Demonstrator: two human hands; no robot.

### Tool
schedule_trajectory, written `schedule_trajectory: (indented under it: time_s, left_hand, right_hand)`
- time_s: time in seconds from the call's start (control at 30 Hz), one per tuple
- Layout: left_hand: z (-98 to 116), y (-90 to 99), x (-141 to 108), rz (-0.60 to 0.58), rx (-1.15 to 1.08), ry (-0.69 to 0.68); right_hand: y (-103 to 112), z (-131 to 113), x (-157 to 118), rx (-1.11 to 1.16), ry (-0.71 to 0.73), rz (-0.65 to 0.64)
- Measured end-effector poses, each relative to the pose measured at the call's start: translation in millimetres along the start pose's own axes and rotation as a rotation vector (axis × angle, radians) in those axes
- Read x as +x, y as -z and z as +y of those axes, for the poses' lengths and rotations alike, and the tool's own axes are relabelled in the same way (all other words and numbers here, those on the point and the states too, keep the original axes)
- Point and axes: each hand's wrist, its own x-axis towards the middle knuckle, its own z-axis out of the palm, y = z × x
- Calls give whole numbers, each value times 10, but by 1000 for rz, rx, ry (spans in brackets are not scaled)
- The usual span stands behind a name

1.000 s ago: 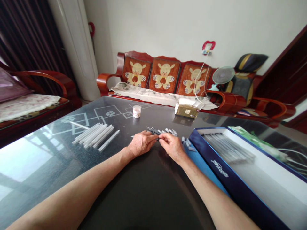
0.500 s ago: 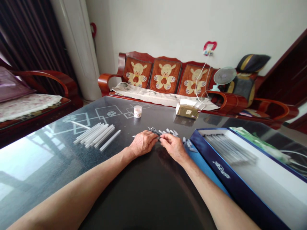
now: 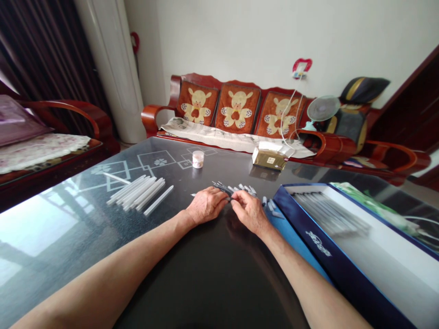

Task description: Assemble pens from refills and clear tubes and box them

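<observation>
My left hand point(image 3: 207, 205) rests on the dark table with its fingers closed; a thin pale tip sticks out on its left side. My right hand point(image 3: 249, 211) is pinched just beside it, and the fingertips of both nearly meet. What lies between them is too small to make out. Thin dark refills point(image 3: 221, 186) lie just beyond my fingers. Short grey-white caps point(image 3: 243, 188) are scattered behind my right hand, and more caps point(image 3: 273, 208) lie by the box. White pen barrels point(image 3: 139, 192) form a pile on the left, one of them apart.
A blue box point(image 3: 302, 228) with several pens point(image 3: 325, 212) inside stands at the right. A small white jar point(image 3: 198, 160) and a tissue box point(image 3: 269, 157) are farther back. Beyond the table point(image 3: 192, 283) stands a wooden sofa point(image 3: 159, 114).
The whole view has shifted very slightly. Both hands stay together at the same spot, with hardly any finger movement visible.
</observation>
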Motion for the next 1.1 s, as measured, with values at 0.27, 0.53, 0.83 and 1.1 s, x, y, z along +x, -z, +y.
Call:
schedule_trajectory:
  time_s: [0.27,0.53,0.83,1.1]
  left_hand:
    - [24,29,7,-39,9,-29]
    - [16,19,4,-27,13,-26]
    - [17,26,1,-30,17,-58]
    - [19,30,1,-31,37,-69]
  right_hand:
    - [-23,58,18,-83,-73,-76]
    - [31,2,-8,-43,2,-58]
    - [13,3,12,-9,-110,-105]
    - [32,-7,3,-74,-43,-95]
